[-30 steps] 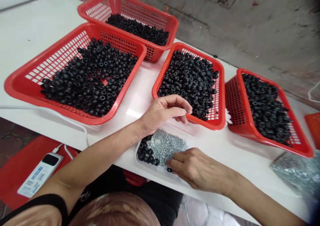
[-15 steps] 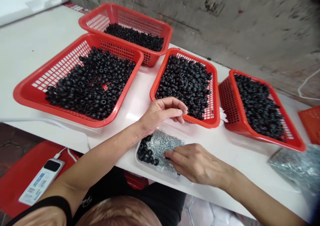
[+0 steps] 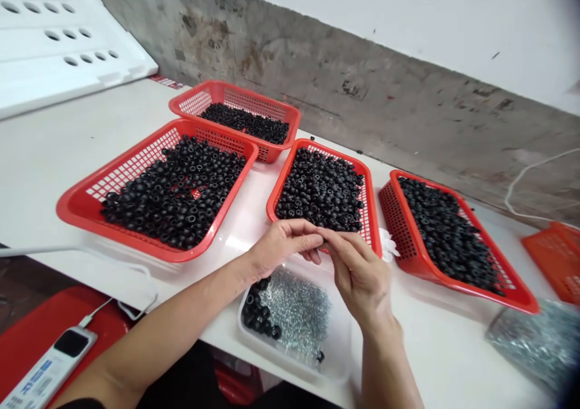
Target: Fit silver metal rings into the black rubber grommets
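My left hand (image 3: 286,246) and my right hand (image 3: 362,276) meet at the fingertips, thumbs and fingers pinched together. Whatever lies between the fingers is too small and covered to make out. Below them stands a clear plastic tray (image 3: 339,333). A heap of small shiny metal pieces (image 3: 299,312) fills its middle, with several round black pieces with holes (image 3: 259,317) along the left side. One small black piece (image 3: 320,356) lies near the tray's front. Just beyond my hands, a red basket (image 3: 374,215) holds many similar black pieces (image 3: 319,185).
More red baskets of black parts stand at left (image 3: 72,212), at the back (image 3: 294,119) and at right (image 3: 521,294). A plastic bag of shiny pieces (image 3: 534,342) lies far right. A power bank (image 3: 49,360) with a white cable rests on a red surface lower left.
My right hand has risen from the tray to meet my left fingertips, uncovering the metal pieces. The view has tilted up, showing more wall.
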Demonstrator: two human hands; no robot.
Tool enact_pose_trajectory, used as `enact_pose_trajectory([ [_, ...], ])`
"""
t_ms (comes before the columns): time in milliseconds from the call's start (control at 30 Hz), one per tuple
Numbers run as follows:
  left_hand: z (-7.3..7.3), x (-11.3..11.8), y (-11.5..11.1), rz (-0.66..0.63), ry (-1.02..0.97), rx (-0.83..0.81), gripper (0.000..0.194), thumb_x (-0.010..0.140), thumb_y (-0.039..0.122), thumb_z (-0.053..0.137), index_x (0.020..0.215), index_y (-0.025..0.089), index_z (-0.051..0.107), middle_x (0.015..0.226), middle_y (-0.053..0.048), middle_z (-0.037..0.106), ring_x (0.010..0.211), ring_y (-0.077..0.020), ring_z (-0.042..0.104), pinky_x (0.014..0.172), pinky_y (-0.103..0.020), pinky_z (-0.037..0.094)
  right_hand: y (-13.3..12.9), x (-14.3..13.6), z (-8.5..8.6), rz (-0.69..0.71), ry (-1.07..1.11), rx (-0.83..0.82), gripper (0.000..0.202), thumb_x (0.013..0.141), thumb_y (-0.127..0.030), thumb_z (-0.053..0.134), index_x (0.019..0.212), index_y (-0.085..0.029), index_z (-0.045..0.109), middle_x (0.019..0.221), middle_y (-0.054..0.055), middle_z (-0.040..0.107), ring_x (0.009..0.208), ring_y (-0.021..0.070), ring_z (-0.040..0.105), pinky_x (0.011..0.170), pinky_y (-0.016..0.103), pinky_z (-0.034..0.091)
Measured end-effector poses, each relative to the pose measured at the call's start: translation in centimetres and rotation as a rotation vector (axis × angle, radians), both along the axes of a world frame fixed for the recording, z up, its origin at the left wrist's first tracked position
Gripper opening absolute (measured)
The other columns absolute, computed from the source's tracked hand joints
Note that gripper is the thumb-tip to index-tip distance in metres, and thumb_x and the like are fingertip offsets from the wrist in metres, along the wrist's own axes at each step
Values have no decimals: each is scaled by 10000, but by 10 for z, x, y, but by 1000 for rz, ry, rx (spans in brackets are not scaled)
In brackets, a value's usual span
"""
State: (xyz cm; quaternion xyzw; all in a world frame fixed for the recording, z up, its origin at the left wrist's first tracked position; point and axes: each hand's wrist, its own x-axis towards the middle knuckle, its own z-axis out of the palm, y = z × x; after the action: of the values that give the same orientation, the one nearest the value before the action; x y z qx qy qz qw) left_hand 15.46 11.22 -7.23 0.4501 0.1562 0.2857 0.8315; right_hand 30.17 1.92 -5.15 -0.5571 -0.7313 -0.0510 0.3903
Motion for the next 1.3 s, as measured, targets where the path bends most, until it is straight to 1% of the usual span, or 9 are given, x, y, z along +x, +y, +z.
enact_pose_trajectory([
  [100,1,0,-1,4,23,-1,284,739,373,801,854,133,702,658,4,675,577,-90,605,647,-231,475,-1,0,-7,6,56,8,419,944,-71,531,1301,-274,617,1094,54,681,938,152,672,803,280,581],
  [267,2,-1,-1,1,57,-30,264,725,340,815,839,138,689,645,12,671,560,-88,603,639,-233,468,-2,-1,-12,-22,156,66,355,920,-102,592,1223,-270,672,1039,59,704,894,180,679,791,333,597],
  [467,0,-2,-3,-52,98,-24,245,726,310,809,865,136,708,641,6,677,574,-101,622,646,-240,474,-8,3,-17,27,267,35,387,891,-64,621,1192,-294,696,1026,47,681,870,162,674,753,296,591],
  [667,0,-3,-3,-74,74,-3,248,819,315,733,999,145,740,736,-39,734,689,-117,676,728,-239,497,-11,9,-21,-71,431,34,269,898,-132,633,1099,-283,729,1022,53,683,845,180,680,749,341,602],
  [733,1,-3,-3,-68,72,-15,255,810,269,738,1035,150,733,788,-40,740,704,-115,683,735,-238,503,-10,10,-21,-75,420,39,254,901,-139,629,1091,-277,728,1025,58,683,863,184,679,760,347,602],
  [833,1,-2,-3,-44,54,-59,364,763,228,772,1117,177,699,893,-35,734,714,-128,698,702,-249,509,-8,9,-20,-70,350,35,247,906,-138,618,1087,-266,729,1019,65,690,919,196,676,809,361,593],
  [900,2,-1,-4,-24,50,-68,417,747,216,782,1150,189,678,902,-25,721,719,-135,702,671,-244,498,-7,7,-19,-68,309,35,252,911,-138,609,1092,-265,729,1019,67,696,948,203,674,831,366,586],
  [1167,3,0,-6,33,76,-69,350,744,198,769,1084,174,691,854,-16,715,720,-129,692,660,-237,473,-7,7,-22,-35,226,61,289,929,-124,574,1151,-257,703,1043,82,696,939,203,677,819,377,572],
  [1300,5,0,-8,66,72,-81,303,734,184,781,1030,176,715,847,-16,733,690,-109,671,668,-228,474,-8,7,-23,-30,95,109,396,905,-115,615,1270,-270,633,1110,86,713,966,217,685,828,398,548],
])
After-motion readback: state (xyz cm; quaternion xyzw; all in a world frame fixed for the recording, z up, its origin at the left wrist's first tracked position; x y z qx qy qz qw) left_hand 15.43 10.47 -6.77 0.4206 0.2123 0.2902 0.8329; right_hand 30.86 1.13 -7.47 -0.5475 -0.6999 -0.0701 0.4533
